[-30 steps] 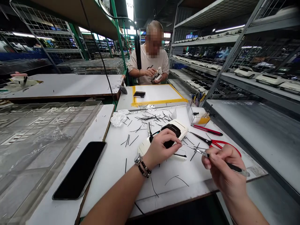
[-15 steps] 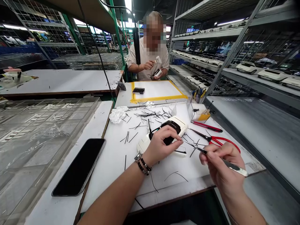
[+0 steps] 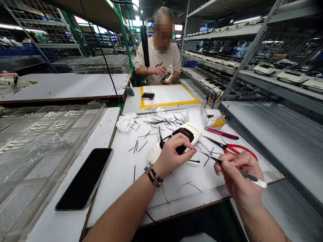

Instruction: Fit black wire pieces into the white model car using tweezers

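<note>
A white model car (image 3: 192, 130) with a black roof lies on the white work board (image 3: 121, 174). My left hand (image 3: 171, 155) rests on top of it, fingers curled over the roof and side, holding it down. My right hand (image 3: 239, 179) is closed in a pinch on metal tweezers (image 3: 214, 159), whose tips point left at the car's side just by my left thumb. Thin black strips (image 3: 164, 122) are scattered over the board around the car.
A black phone (image 3: 85, 178) lies at the left. Red-handled scissors (image 3: 234, 149), a red pen (image 3: 223, 134) and a clear pen holder (image 3: 213, 119) sit right of the car. Crumpled tissue (image 3: 124, 122) lies behind. A person (image 3: 161, 53) across the table handles a small part. Shelves stand at the right.
The view has shifted slightly. My right hand has brought the tweezer tips a little closer to the car's side. My left hand stays on the car.
</note>
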